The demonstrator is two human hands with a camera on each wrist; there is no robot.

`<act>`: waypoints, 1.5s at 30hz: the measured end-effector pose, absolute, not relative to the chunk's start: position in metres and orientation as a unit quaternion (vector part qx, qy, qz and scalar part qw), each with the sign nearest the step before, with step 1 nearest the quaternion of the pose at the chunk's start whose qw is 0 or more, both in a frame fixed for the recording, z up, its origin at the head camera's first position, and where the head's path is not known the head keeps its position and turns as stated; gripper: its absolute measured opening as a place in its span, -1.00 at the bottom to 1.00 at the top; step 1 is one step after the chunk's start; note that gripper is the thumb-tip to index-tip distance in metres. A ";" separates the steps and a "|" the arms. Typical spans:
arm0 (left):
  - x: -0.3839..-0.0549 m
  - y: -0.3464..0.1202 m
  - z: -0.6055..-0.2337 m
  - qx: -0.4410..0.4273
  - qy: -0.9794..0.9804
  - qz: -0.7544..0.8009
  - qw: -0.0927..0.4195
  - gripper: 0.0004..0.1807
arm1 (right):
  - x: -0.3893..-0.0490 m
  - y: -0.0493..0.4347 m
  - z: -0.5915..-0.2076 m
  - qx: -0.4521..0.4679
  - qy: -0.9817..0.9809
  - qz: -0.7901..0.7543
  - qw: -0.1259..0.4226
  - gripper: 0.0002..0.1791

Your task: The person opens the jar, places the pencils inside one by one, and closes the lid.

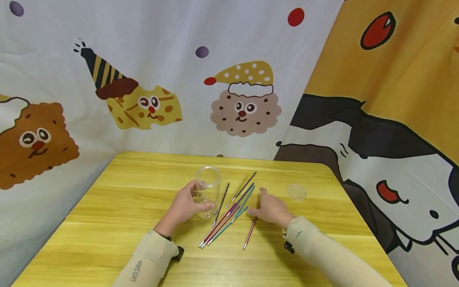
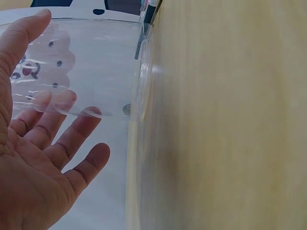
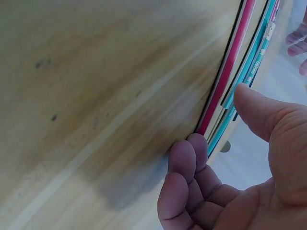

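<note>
A clear plastic jar (image 1: 208,187) stands upright on the table, its rim uncovered. My left hand (image 1: 188,204) holds it from the left, thumb across the near side and fingers at the far side; in the left wrist view the fingertips show partly through the clear wall. To its right lies a loose pile of pencils (image 1: 224,221) in red, teal, purple, black and yellow. My right hand (image 1: 271,208) is low over the table at the pile's right, thumb spread from the fingers. In the right wrist view its fingertips are right at the end of a red pencil (image 3: 229,64).
A clear round lid (image 1: 296,191) lies flat beyond my right hand. The wooden table (image 1: 107,231) meets a hanging cloth (image 1: 161,36) printed with cartoon figures along its back and right.
</note>
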State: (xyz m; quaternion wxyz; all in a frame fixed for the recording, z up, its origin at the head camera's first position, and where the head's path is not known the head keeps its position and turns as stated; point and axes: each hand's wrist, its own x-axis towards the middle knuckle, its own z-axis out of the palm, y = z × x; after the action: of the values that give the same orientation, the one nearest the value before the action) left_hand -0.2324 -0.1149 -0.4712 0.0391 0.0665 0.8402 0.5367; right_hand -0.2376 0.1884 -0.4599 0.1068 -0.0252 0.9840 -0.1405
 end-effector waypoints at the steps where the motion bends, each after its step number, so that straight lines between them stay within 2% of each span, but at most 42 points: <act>1: -0.232 -0.115 -0.471 0.067 0.840 0.536 0.038 -0.28 | -0.237 0.188 -0.460 -0.026 0.984 -0.138 0.106 0.24; 19: -0.233 -0.116 -0.470 0.074 0.843 0.532 0.031 -0.37 | -0.242 0.209 -0.455 -0.038 0.979 -0.158 0.126 0.06; 25: -0.233 -0.116 -0.469 0.073 0.843 0.532 0.032 -0.36 | -0.245 0.211 -0.455 -0.062 0.983 -0.132 0.112 -0.06; 32: -0.232 -0.116 -0.470 0.073 0.836 0.542 0.038 -0.34 | -0.241 0.208 -0.460 -0.059 0.978 -0.157 0.126 -0.17; 35: -0.232 -0.115 -0.472 0.075 0.836 0.543 0.040 -0.32 | -0.242 0.212 -0.456 -0.073 0.969 -0.199 0.127 -0.34; 40: -0.232 -0.115 -0.473 0.075 0.837 0.540 0.038 -0.35 | -0.255 0.216 -0.424 -0.106 0.959 -0.244 0.093 -0.68; 43: -0.232 -0.116 -0.472 0.076 0.840 0.536 0.034 -0.37 | -0.261 0.213 -0.397 -0.113 0.950 -0.286 0.047 -0.76; 45: -0.232 -0.116 -0.472 0.078 0.841 0.534 0.032 -0.37 | -0.263 0.209 -0.377 -0.123 0.935 -0.332 -0.007 -0.76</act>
State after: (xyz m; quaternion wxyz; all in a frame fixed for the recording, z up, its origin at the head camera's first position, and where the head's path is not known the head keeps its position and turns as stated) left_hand -0.2324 -0.1162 -0.4720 0.0316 0.0780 0.8413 0.5340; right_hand -0.2629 0.2086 -0.3774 -0.0065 -0.1233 0.9350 -0.3323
